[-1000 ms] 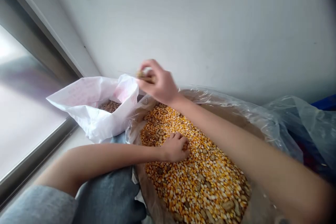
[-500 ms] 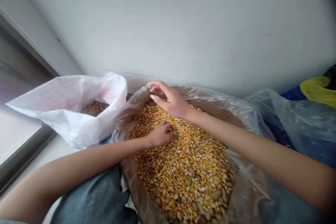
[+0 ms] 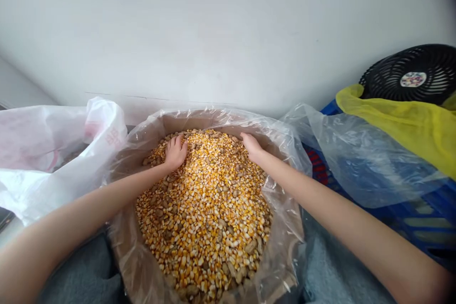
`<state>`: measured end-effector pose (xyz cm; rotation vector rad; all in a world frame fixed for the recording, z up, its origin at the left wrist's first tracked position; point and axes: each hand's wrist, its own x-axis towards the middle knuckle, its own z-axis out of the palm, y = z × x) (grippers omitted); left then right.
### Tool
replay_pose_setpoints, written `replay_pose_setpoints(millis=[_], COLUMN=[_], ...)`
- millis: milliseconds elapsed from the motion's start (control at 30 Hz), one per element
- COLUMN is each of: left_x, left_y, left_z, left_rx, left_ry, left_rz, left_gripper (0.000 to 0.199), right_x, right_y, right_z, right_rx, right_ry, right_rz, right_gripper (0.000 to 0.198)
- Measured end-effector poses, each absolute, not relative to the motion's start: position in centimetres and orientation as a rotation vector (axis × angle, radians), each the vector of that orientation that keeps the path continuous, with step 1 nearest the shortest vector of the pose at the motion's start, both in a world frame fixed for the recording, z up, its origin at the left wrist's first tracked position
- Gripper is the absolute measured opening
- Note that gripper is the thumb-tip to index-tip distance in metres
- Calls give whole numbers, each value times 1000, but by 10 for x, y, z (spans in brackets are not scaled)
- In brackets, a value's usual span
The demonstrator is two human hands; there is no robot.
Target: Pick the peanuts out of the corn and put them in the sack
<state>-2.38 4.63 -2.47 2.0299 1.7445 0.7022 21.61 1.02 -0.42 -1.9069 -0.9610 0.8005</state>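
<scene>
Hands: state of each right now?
Left hand: open, on the corn.
Right hand: at the corn's far right edge, partly hidden; open or closed cannot be told.

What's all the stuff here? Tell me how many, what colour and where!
Small loose corn kernels: too many to count, yellow and white, middle
Unshelled peanuts: many, brown, among the corn
Clear crinkly plastic liner: 1, see-through over brown, around the corn
White bag with pink print: 1, white, left
Blue plastic crate: 1, blue, right
Clear plastic sheet: 1, see-through, over the crate
Yellow thin sheet: 1, yellow, far right
Round slotted thing: 1, black, upper right
Smooth wall: 1, white, behind
Trouser legs: 2, grey-blue, bottom
Left hand: 1, bare, on the corn
Right hand: 1, bare, at the corn's far right edge
</scene>
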Motion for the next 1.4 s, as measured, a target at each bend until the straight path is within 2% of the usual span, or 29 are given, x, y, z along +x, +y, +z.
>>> replay_pose_setpoints(millis=[133,233,433,567,800,1000,1133,1233,1400], left_x=[-9,1,16,15,6,5,4,0,-8], left_y=[36,31,16,3,-14,-24,-33,-34,-23], left_z=[-36,-34,-15,-4,10,14,19,21,22], left_rx=[1663,1417,1199,1056,1084,1138,1001,1015,1366], left_ry=[1607,1454,1225,1184,1223,1243,1189,1170,1077], left_rz=[1048,1147,1148,1116,843,654,460,457,555], left_gripper=[33,28,29,29,26,27,30,27,26], right_x=[182,153,120,119,135,138,139,142,156], right_y=[2,-1,-6,-19,-46,-58,-61,-61,-60], right_z=[-24,-22,-1,6,24,28,28,29,29], right_rx=[-1860,-1743,-1297,-1258,-1246,-1197,-1114,-1129,-1215], right_ry=[-847,-851,-775,-658,-675,-931,-1060,-1127,-1103], right_rz=[680,728,1040,1239,1773,1848,1940,1832,1633], right_gripper=[30,29,19,19,21,34,34,28,21])
